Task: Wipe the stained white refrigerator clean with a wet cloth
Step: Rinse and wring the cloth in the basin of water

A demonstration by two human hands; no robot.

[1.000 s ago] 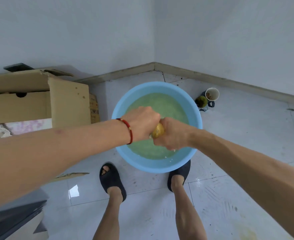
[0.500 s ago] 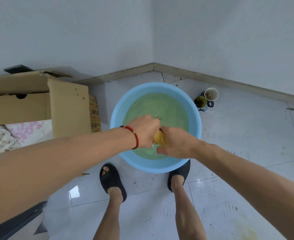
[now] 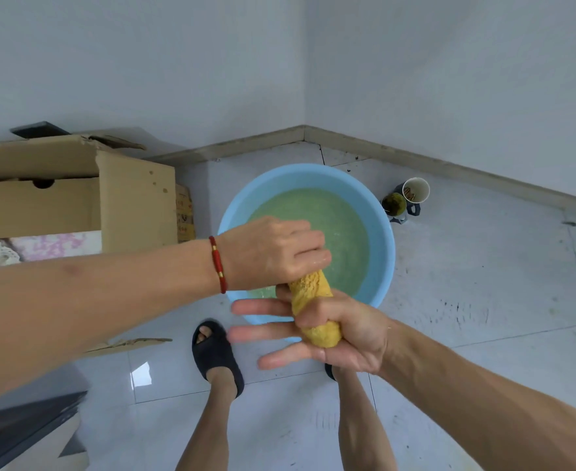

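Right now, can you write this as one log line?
step: wringing | yellow cloth: rolled, over blue basin | left hand: grips top | right hand: thumb round cloth, fingers straight

The basin point(image 3: 383, 266) sits on the floor point(image 3: 483, 300) before the person's feet. The cardboard box point(image 3: 75, 195) stands at its nine o'clock, two cups point(image 3: 412, 193) at two o'clock.

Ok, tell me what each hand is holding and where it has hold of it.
Both grip the rolled yellow cloth: left hand around its upper end, right hand by the thumb over its lower half, fingers straight.
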